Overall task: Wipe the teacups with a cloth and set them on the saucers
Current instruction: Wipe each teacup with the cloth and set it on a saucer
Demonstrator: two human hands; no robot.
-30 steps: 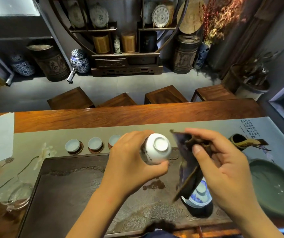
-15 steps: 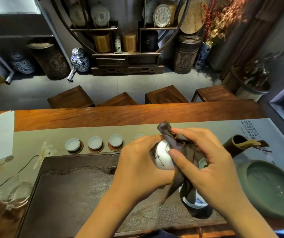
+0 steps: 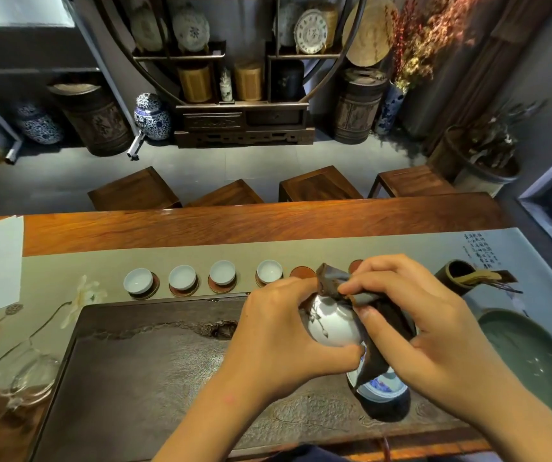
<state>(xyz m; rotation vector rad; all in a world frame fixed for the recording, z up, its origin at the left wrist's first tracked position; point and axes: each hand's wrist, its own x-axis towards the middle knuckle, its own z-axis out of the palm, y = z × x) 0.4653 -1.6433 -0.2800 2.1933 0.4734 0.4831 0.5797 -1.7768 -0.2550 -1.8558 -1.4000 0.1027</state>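
My left hand (image 3: 278,338) grips a white teacup (image 3: 331,323) with a dark painted sprig, held above the dark tea tray (image 3: 141,371). My right hand (image 3: 424,325) presses a dark brown cloth (image 3: 371,348) against the cup's right side and top; the cloth hangs down below the cup. On the grey runner behind the tray, several white teacups (image 3: 223,273) stand on brown saucers. An empty brown saucer (image 3: 302,272) lies right of them, and another is partly hidden behind my right fingers.
A blue-and-white bowl (image 3: 381,390) sits on the tray under the cloth. A green basin (image 3: 531,358) is at the right, a dark tool holder (image 3: 458,275) behind it. A glass pitcher (image 3: 31,375) stands at the left. Wooden stools line the table's far side.
The cloth was apart from the cup and now wraps its side and top. Both hands have come together and shifted slightly right, uncovering a fourth cup on its saucer.
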